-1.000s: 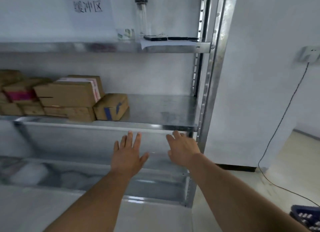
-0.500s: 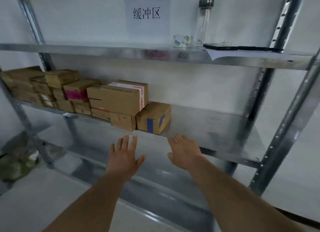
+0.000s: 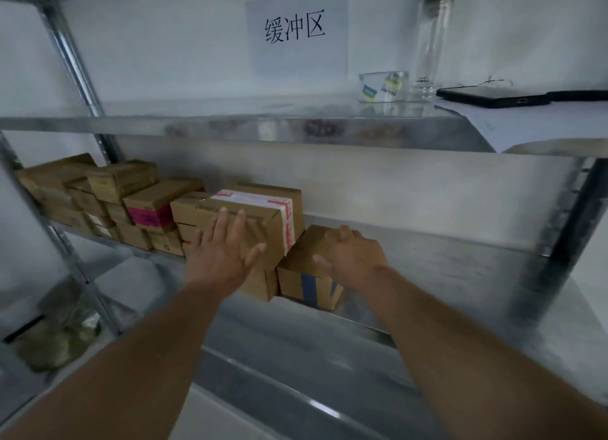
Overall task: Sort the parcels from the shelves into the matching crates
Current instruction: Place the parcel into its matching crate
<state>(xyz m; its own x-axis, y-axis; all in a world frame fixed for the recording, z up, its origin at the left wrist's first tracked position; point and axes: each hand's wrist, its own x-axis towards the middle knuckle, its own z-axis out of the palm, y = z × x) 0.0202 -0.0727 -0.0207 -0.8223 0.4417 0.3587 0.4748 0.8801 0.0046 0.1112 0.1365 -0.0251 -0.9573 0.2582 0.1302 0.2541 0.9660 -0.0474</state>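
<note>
Left hand (image 3: pixel 223 258) spread flat, fingers fanned, against the front of the red-and-white-taped carton (image 3: pixel 263 222) at frame centre. Right hand (image 3: pixel 352 258) curled over the top of the small blue-taped box (image 3: pixel 309 275) just right of it, gripping it. More parcels (image 3: pixel 108 202) stacked along the middle shelf (image 3: pixel 444 265) toward the left. Up top right: glass bottle (image 3: pixel 434 41), phone (image 3: pixel 493 95), paper sign (image 3: pixel 296 28) on the wall.
</note>
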